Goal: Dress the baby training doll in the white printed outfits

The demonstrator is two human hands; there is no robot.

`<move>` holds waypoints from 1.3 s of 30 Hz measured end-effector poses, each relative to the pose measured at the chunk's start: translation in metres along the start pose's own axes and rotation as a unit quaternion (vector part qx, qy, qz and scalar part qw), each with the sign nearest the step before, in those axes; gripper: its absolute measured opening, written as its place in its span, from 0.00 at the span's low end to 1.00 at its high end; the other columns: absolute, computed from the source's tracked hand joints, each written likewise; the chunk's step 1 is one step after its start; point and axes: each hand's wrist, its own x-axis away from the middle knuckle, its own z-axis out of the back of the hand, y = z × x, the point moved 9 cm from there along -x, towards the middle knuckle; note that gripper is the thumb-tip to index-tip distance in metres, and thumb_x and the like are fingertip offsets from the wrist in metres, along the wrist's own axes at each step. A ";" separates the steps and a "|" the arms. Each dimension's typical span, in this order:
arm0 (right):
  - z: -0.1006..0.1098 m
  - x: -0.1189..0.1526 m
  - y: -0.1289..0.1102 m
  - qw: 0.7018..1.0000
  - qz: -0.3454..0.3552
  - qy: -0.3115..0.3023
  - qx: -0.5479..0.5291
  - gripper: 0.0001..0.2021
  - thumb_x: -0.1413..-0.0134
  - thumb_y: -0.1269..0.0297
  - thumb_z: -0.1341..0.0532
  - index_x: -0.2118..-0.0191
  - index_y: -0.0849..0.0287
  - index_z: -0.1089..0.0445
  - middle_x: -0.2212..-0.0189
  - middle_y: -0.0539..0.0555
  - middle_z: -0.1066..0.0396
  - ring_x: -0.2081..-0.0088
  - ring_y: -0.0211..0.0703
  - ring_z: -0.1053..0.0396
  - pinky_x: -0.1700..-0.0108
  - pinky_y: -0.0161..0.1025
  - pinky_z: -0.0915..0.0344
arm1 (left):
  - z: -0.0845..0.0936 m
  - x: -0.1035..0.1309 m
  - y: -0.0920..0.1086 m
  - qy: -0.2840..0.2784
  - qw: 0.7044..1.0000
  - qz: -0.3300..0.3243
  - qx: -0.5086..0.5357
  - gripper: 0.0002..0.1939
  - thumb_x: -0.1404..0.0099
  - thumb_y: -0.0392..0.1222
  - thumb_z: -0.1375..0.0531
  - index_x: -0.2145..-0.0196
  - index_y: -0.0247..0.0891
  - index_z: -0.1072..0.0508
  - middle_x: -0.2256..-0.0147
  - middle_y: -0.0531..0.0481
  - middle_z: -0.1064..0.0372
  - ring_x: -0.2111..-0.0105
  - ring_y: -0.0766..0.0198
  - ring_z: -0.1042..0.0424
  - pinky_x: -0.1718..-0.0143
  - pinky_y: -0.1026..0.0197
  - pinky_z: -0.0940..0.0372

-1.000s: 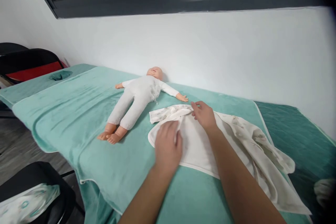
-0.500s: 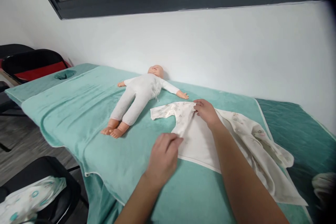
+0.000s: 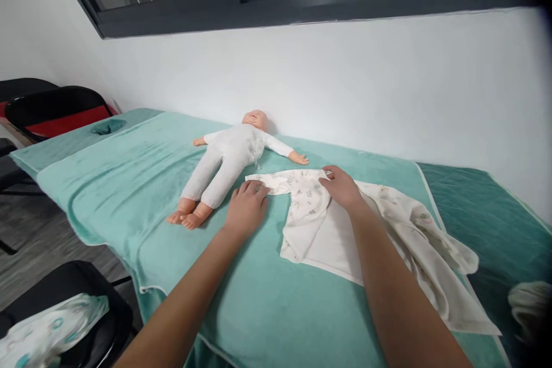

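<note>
While the white shirt (image 3: 307, 201) is pinched by the right hand (image 3: 340, 187), its sleeve (image 3: 279, 183) is now touched by the left hand (image 3: 245, 206), earlier near the hem, left grip unclear, shirt spread beside the doll (image 3: 235, 146) on the teal-covered surface (image 3: 280, 310)

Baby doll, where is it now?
In the head view, the doll lies left of centre on the green blanket, near the left hand and white shirt.

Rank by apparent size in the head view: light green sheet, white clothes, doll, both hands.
1. Light green sheet
2. White clothes
3. Doll
4. Left hand and right hand: too alike to rank
</note>
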 end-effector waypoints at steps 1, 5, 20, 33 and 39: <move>-0.001 -0.001 0.001 1.000 0.002 -0.002 0.005 0.22 0.47 0.61 0.41 0.45 0.52 0.32 0.53 0.55 0.27 0.57 0.48 0.29 0.57 0.41 0.38 | -0.001 -0.004 -0.002 0.002 1.000 -0.005 -0.020 0.15 0.31 0.37 0.46 0.50 0.45 0.25 0.46 0.45 0.30 0.45 0.49 0.35 0.53 0.47 0.35; -0.001 -0.004 0.005 1.000 0.005 0.000 0.004 0.21 0.46 0.64 0.42 0.45 0.53 0.32 0.53 0.54 0.27 0.56 0.48 0.29 0.56 0.41 0.38 | -0.001 -0.009 -0.008 0.022 0.998 -0.010 -0.061 0.14 0.32 0.32 0.47 0.56 0.42 0.24 0.55 0.45 0.26 0.54 0.51 0.30 0.58 0.50 0.37; -0.003 -0.005 0.006 1.000 0.018 0.020 -0.003 0.20 0.46 0.65 0.44 0.47 0.53 0.31 0.54 0.54 0.25 0.55 0.49 0.28 0.56 0.41 0.37 | 0.013 0.000 -0.026 0.088 0.986 0.108 -0.092 0.18 0.37 0.30 0.46 0.53 0.40 0.24 0.57 0.39 0.29 0.58 0.48 0.30 0.62 0.53 0.38; -0.002 -0.002 0.002 1.000 0.006 0.007 0.007 0.20 0.46 0.64 0.45 0.47 0.52 0.31 0.52 0.53 0.25 0.55 0.49 0.28 0.56 0.42 0.37 | 0.020 0.007 -0.043 0.186 0.962 0.108 0.168 0.25 0.32 0.30 0.52 0.42 0.43 0.30 0.43 0.43 0.32 0.45 0.52 0.31 0.47 0.50 0.33; -0.001 0.002 -0.005 1.000 0.014 -0.012 0.012 0.24 0.48 0.65 0.44 0.44 0.53 0.33 0.49 0.54 0.26 0.52 0.50 0.29 0.53 0.42 0.36 | 0.025 0.009 -0.048 0.233 0.947 0.087 0.202 0.24 0.36 0.27 0.51 0.47 0.41 0.28 0.42 0.43 0.36 0.40 0.54 0.36 0.39 0.48 0.38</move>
